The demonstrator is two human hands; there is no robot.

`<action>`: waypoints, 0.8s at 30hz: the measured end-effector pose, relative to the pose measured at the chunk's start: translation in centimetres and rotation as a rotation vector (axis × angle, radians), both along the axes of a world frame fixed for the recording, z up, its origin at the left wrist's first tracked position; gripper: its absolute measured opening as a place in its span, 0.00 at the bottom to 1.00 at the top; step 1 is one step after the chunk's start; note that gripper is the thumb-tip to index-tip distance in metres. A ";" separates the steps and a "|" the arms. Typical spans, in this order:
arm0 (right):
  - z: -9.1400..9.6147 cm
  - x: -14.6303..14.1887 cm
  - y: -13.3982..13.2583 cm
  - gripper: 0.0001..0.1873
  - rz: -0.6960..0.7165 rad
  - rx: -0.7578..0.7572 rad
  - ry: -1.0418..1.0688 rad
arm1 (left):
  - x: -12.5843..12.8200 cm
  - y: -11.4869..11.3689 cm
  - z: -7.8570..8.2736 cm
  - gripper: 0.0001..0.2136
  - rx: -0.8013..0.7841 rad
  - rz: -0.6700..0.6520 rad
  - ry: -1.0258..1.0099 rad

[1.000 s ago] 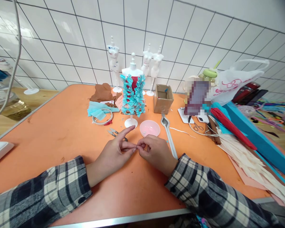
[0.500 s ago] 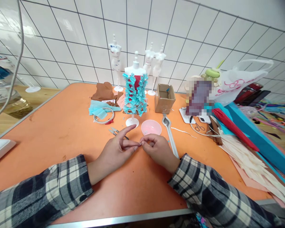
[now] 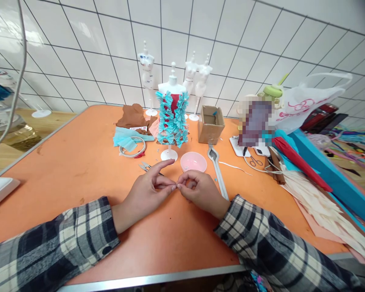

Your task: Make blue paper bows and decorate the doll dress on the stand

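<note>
My left hand [image 3: 150,190] and my right hand [image 3: 199,188] meet fingertip to fingertip above the orange table [image 3: 158,247]. Each pinches thumb against finger; whatever lies between the tips is too small to make out. Just beyond my right hand is a pink bowl [image 3: 194,161] with a few tiny bits inside. Behind it a small white dress form [image 3: 172,87] stands upright, wearing a red bodice covered with turquoise bows [image 3: 172,121]. Thread snips [image 3: 146,167] lie partly hidden behind my left hand.
A cardboard box [image 3: 211,129] and several white mini mannequins [image 3: 147,77] stand at the back. Left are fabric scraps [image 3: 132,115] and an embroidery hoop [image 3: 133,154]. At right lie a grey metal tool [image 3: 218,174], scissors [image 3: 255,161] and cream fabric [image 3: 310,194].
My right fingertips have shifted slightly left, and my left thumb and finger have closed together to meet them. The dress form and bowl stay put.
</note>
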State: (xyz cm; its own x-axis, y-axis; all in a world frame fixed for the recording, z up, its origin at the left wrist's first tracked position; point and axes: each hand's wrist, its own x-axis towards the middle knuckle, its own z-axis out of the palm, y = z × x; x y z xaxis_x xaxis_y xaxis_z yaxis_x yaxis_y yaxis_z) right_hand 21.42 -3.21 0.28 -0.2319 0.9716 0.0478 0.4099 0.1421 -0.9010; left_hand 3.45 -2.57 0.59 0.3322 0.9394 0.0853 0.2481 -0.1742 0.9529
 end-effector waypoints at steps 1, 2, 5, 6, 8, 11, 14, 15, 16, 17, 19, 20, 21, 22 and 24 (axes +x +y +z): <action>0.0 0.0 0.0 0.01 0.011 0.008 -0.004 | 0.0 -0.1 0.0 0.28 0.008 -0.005 0.008; -0.1 0.0 0.0 0.01 0.024 0.010 -0.003 | 0.0 -0.2 0.0 0.28 0.013 -0.013 0.015; -0.3 0.0 0.0 0.01 0.053 -0.053 0.057 | -0.2 -0.4 0.0 0.28 0.017 -0.031 0.038; -0.4 -0.1 -0.1 0.02 0.052 -0.096 0.090 | -0.2 -0.4 -0.1 0.28 0.016 -0.035 0.043; -0.3 -0.1 0.0 0.02 0.042 -0.178 0.153 | -0.3 -0.4 -0.2 0.28 0.012 -0.038 0.046; -0.1 -0.2 0.0 0.02 0.003 -0.236 0.212 | -0.3 -0.1 -0.4 0.29 -0.001 -0.053 0.011; 0.1 -0.1 0.1 0.05 -0.070 -0.224 0.235 | -0.2 0.2 -0.5 0.33 -0.033 -0.052 -0.066; 0.2 0.0 0.1 0.06 -0.087 -0.203 0.235 | -0.2 0.3 -0.4 0.34 -0.048 -0.042 -0.084; 0.1 0.0 0.1 0.06 -0.095 -0.171 0.228 | -0.1 0.4 -0.4 0.35 -0.066 -0.033 -0.095; 0.1 0.0 0.1 0.06 -0.096 -0.126 0.212 | -0.1 0.4 -0.3 0.36 -0.085 -0.026 -0.101; -0.1 0.0 0.1 0.05 -0.084 -0.010 0.153 | -0.1 0.4 -0.1 0.37 -0.127 -0.024 -0.119; -0.1 0.0 0.1 0.04 -0.080 0.050 0.120 | 0.0 0.4 0.0 0.37 -0.146 -0.023 -0.130; -0.2 0.0 0.1 0.03 -0.077 0.102 0.092 | 0.0 0.4 0.0 0.37 -0.160 -0.016 -0.137; -0.3 -0.1 0.1 0.03 -0.074 0.141 0.072 | 0.0 0.4 0.1 0.37 -0.168 -0.004 -0.140; -0.3 -0.2 0.1 0.03 -0.073 0.176 0.056 | 0.2 0.4 0.1 0.37 -0.167 0.022 -0.136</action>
